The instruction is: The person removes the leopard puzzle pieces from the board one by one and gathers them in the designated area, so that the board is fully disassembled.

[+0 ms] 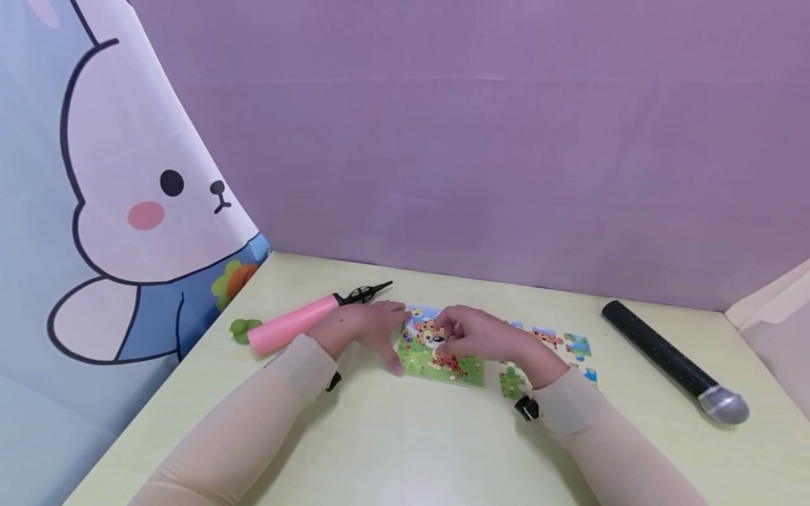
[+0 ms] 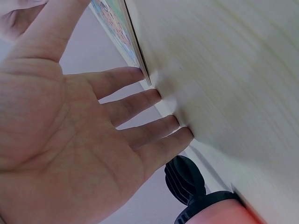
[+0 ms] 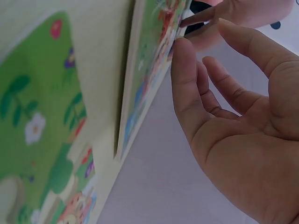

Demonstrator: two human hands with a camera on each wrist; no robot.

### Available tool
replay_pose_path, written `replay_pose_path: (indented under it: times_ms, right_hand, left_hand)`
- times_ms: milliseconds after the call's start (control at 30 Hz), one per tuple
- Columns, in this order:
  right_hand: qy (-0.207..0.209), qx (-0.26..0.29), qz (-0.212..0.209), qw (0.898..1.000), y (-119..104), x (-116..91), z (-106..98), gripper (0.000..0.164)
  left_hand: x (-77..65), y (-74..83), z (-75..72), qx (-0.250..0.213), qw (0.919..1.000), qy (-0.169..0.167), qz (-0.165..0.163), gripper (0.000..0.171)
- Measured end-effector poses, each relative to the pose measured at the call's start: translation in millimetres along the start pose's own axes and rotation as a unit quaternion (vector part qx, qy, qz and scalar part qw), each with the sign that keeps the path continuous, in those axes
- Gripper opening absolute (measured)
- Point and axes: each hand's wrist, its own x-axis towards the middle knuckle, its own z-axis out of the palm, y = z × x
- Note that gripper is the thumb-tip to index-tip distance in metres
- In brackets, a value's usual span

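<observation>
A picture puzzle board with a spotted cartoon leopard lies flat on the table between both hands. My left hand is spread at its left side, with the index fingertip right at the board's edge in the left wrist view and the other fingertips against the tabletop. Over the board hovers my right hand, fingers loosely bent. In the right wrist view its thumb and index finger stand apart with nothing between them, the index tip close over the board's face.
Several loose jigsaw pieces lie right of the board, partly behind the right wrist. A black microphone with a silver head lies farther right. On the left are a pink cylinder with a black tip and a small green object.
</observation>
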Motion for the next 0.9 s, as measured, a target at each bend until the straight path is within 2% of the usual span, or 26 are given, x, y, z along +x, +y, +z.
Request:
replay_pose_path:
  times_ms: [333,900]
  right_hand:
    - [0.001,-0.052,0.004,0.999,0.7,8.9,6.7,0.034]
    - [-0.021,-0.092,0.034,0.995,-4.7,12.4,16.9,0.030]
  left_hand:
    - [-0.4,0.4,-0.3,0.000,1.0000,0.002,0.000,0.125]
    - [0.4,-2.0,0.3,0.007,1.0000,-0.003,0.003,0.124]
